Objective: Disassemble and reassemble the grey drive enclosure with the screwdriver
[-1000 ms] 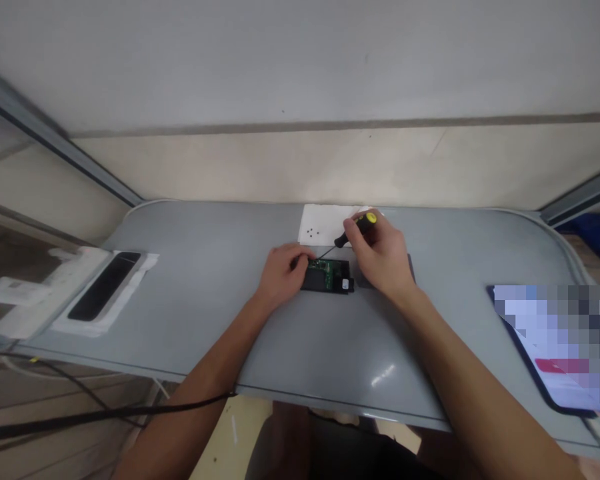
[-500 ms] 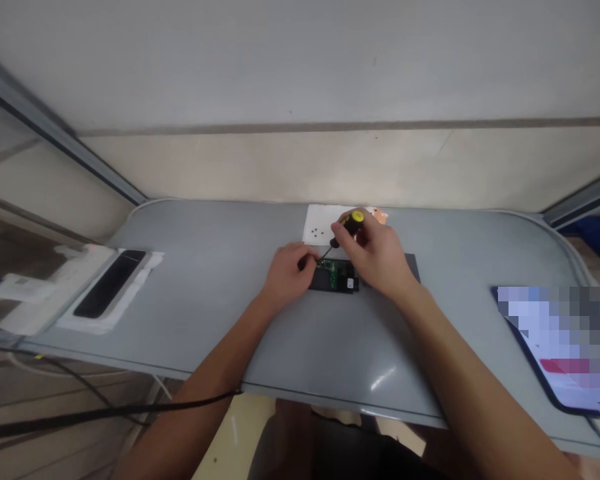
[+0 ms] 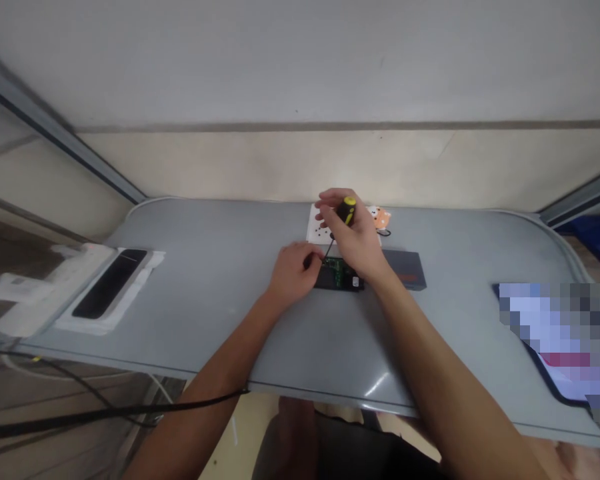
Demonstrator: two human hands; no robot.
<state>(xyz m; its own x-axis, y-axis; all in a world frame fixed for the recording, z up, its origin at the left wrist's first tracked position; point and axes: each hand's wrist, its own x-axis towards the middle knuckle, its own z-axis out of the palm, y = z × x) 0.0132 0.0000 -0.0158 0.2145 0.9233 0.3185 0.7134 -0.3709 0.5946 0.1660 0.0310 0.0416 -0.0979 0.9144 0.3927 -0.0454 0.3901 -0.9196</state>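
Note:
A small black device with a green circuit board [image 3: 339, 275] exposed lies on the grey table [image 3: 220, 293]. My left hand [image 3: 294, 270] rests closed against the device's left end, holding it down. My right hand [image 3: 353, 239] is wrapped round a black screwdriver with a yellow cap [image 3: 344, 212], held nearly upright. Its thin tip touches the board's left part.
A white paper [image 3: 316, 230] with small dark screws lies just behind the device. A dark flat cover [image 3: 405, 268] sits to the right, with a small orange object [image 3: 380, 217] behind it. A black phone on white packaging [image 3: 107, 283] lies at far left. A tablet [image 3: 555, 333] sits at right.
My right hand has swung left and raised the screwdriver from slanted to nearly upright. The dark cover to the right is now uncovered. My left hand has stayed on the device.

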